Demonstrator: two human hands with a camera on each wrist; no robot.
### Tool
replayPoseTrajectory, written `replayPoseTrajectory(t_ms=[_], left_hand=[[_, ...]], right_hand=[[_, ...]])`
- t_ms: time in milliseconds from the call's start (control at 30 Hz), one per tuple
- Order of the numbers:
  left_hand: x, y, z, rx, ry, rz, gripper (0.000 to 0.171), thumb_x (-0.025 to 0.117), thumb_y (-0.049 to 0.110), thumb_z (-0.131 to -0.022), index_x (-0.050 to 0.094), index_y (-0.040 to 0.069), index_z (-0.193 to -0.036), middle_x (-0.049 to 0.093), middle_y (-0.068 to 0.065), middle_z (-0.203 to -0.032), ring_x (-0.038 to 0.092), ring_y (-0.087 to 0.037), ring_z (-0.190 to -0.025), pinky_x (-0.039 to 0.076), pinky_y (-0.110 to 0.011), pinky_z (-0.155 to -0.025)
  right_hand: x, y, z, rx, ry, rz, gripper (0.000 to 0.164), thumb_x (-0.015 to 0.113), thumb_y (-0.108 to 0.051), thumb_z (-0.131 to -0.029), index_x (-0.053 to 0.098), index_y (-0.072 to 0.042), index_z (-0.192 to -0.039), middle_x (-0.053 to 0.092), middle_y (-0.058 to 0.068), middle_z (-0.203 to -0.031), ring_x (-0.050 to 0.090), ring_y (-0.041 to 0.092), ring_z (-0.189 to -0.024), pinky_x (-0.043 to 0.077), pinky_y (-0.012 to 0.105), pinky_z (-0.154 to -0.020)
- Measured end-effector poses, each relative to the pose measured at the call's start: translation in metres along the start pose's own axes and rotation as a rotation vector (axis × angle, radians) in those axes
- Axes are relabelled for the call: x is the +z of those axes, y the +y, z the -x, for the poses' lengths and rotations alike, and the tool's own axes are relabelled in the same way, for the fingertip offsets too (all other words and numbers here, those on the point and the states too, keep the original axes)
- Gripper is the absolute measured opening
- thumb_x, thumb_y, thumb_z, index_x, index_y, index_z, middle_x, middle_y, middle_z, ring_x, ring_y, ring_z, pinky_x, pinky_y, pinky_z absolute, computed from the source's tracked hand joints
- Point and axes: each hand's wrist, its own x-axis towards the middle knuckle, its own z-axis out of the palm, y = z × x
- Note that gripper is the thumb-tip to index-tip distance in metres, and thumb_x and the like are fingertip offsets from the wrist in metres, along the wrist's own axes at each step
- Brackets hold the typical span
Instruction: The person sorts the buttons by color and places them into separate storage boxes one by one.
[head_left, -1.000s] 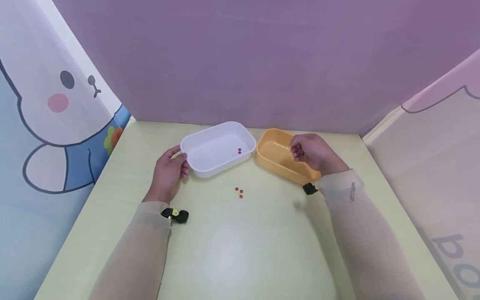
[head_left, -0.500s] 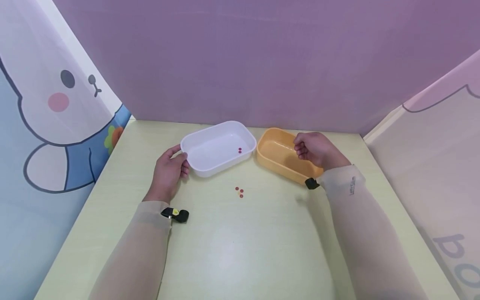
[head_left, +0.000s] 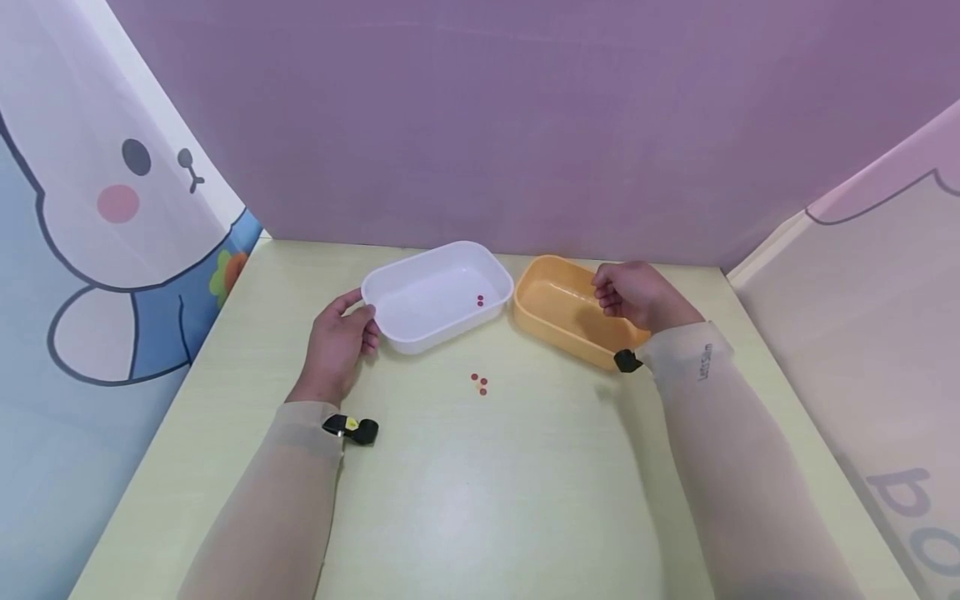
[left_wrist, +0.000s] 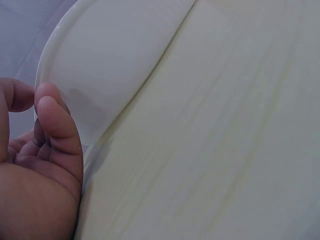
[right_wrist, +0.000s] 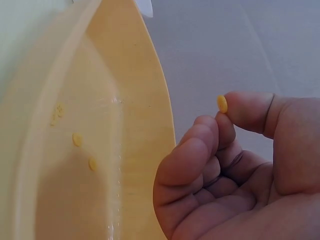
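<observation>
My left hand [head_left: 335,346] grips the left end of the white plastic tray [head_left: 405,337], thumb and fingers at its rim [left_wrist: 44,62]. Two red discs [head_left: 480,301] lie inside this tray. Over the right part of the orange tray [head_left: 558,335], my right hand [head_left: 637,296] is raised. In the right wrist view, its thumb and forefinger pinch a small yellow disc [right_wrist: 222,104] by the edge, and the other fingers are curled in. Two similar yellow discs, one of them the lower disc [right_wrist: 92,164], rest on the orange tray's floor.
On the pale table [head_left: 450,500], three red discs [head_left: 483,382] lie in front of the trays, with pale yellow beside them. The trays stand side by side near the purple back wall [head_left: 480,125]. Printed cloth panels [head_left: 120,250] flank the table.
My right hand has drifted a little right and away from me over the orange tray. The left hand and the white tray have stayed in place.
</observation>
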Motion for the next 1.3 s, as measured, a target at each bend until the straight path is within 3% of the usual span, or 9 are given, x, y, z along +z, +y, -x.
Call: replayPoseTrajectory(t_ms=[367, 933, 1300], left_hand=[[-0.001, 0.001, 0.002, -0.004, 0.000, -0.013, 0.052, 0.062, 0.028, -0.116, 0.053, 0.020, -0.167, 0.067, -0.006, -0.099, 0.066, -0.013, -0.077, 0.061, -0.023, -0.066], [-0.001, 0.002, 0.002, -0.001, -0.002, -0.006, 0.051, 0.064, 0.028, -0.115, 0.055, 0.021, -0.165, 0.068, -0.005, -0.096, 0.066, -0.013, -0.074, 0.060, -0.023, -0.065], [-0.003, 0.001, 0.002, -0.005, 0.004, 0.023, 0.050, 0.065, 0.025, -0.115, 0.056, 0.018, -0.164, 0.068, -0.005, -0.093, 0.065, -0.012, -0.072, 0.060, -0.022, -0.063]], right_hand=[[0.002, 0.004, -0.002, 0.004, 0.007, -0.013, 0.012, 0.065, -0.013, -0.105, 0.070, -0.008, -0.096, 0.066, 0.000, -0.081, 0.060, 0.017, -0.073, 0.058, 0.026, -0.069], [0.006, 0.005, 0.006, -0.010, -0.015, -0.009, 0.012, 0.066, -0.012, -0.103, 0.071, -0.011, -0.092, 0.066, -0.002, -0.083, 0.060, 0.016, -0.077, 0.058, 0.027, -0.073], [0.018, -0.002, 0.021, -0.105, -0.034, 0.031, 0.011, 0.068, -0.010, -0.102, 0.074, -0.008, -0.092, 0.069, 0.000, -0.087, 0.064, 0.017, -0.079, 0.061, 0.026, -0.074]])
